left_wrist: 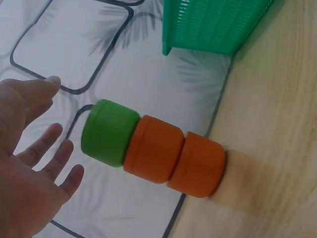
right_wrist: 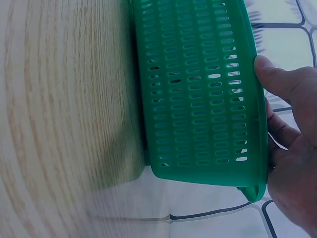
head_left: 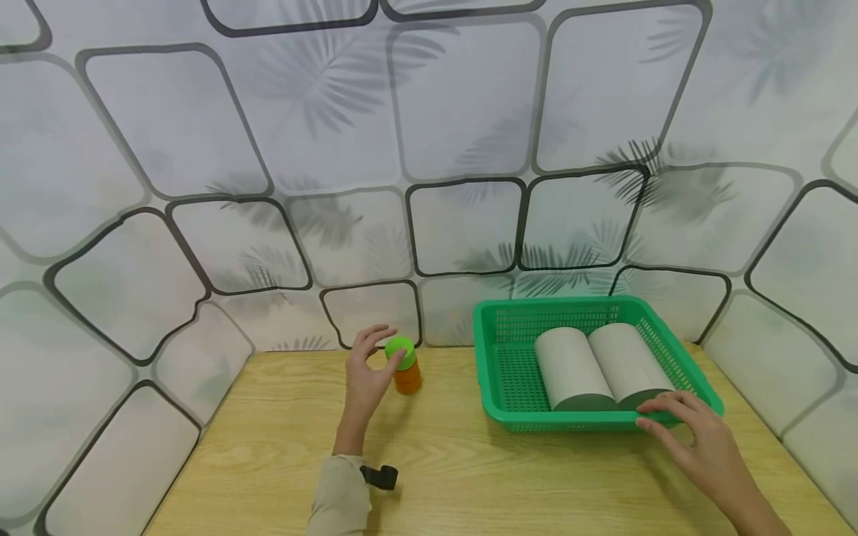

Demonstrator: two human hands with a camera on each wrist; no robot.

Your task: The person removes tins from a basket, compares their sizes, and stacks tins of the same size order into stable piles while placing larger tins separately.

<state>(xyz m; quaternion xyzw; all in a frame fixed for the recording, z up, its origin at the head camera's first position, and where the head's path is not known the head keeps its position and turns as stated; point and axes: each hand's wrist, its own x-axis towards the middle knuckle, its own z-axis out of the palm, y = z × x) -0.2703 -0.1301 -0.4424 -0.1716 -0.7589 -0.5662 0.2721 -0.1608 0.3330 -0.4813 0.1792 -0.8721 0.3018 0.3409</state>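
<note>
A small stack of a green cylindrical piece (left_wrist: 111,133) on top of two orange cylindrical pieces (left_wrist: 154,148) stands upright on the table by the back wall. My left hand (head_left: 367,376) is beside the green top, its fingers spread and loosely bent; the left wrist view shows a gap between them and the stack. On the right, my right hand (head_left: 700,439) grips the front rim of a green plastic basket (head_left: 556,426), thumb on the near side and fingers over the rim. Two white cylinders (head_left: 573,368) with grey-green ends lie side by side in the basket.
The light wooden table (head_left: 456,476) meets a patterned wall covering (head_left: 462,231) at the back and both sides. A small black device (head_left: 380,477) is strapped at my left sleeve. The basket stands right of the stack, near the back wall.
</note>
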